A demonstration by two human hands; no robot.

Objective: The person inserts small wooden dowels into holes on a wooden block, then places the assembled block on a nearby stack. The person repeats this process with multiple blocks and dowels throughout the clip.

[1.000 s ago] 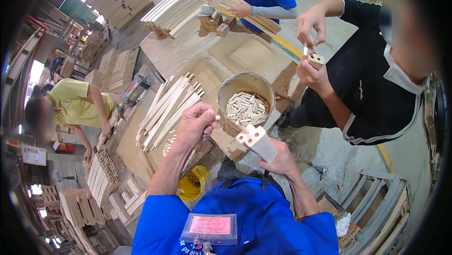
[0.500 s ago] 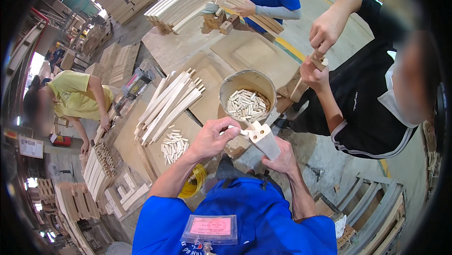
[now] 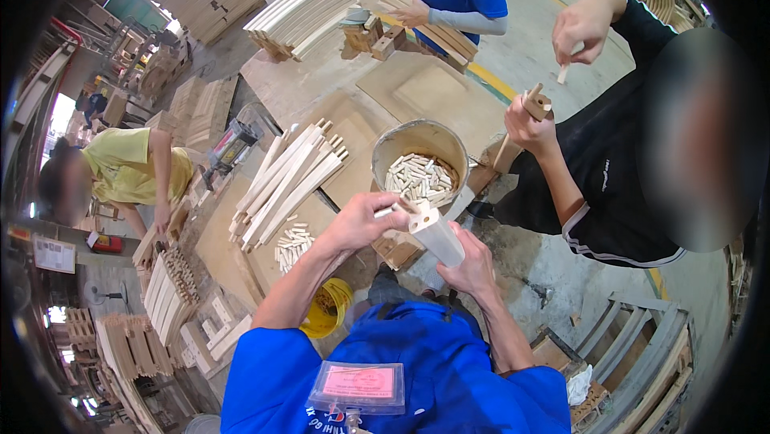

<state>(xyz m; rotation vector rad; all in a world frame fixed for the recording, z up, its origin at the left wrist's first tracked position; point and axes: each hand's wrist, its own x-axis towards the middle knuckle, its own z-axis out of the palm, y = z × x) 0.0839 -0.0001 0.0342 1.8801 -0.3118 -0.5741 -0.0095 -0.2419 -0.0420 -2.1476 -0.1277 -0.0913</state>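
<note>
Wooden pegs (image 3: 293, 248), too many to count, lie heaped on the desk (image 3: 216, 251); next comes one yellow bucket (image 3: 322, 328), contents unclear. Our left hand (image 3: 361, 224) pinches one small peg (image 3: 383, 212) between its fingers. One big bucket (image 3: 419, 135) holds many loose pegs (image 3: 420, 180). Nearer us, our right hand's (image 3: 470, 262) fingers curl around the holed wood block (image 3: 439, 240), beside that pinched peg.

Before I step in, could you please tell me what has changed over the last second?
The left hand, pinching a pale dowel, has moved right, to the end of the wooden piece. The black-shirted co-worker's upper hand, holding a peg, has lifted away from their own workpiece. The right hand kept its grip on the wooden piece; the bucket and the sticks stayed put.
</note>
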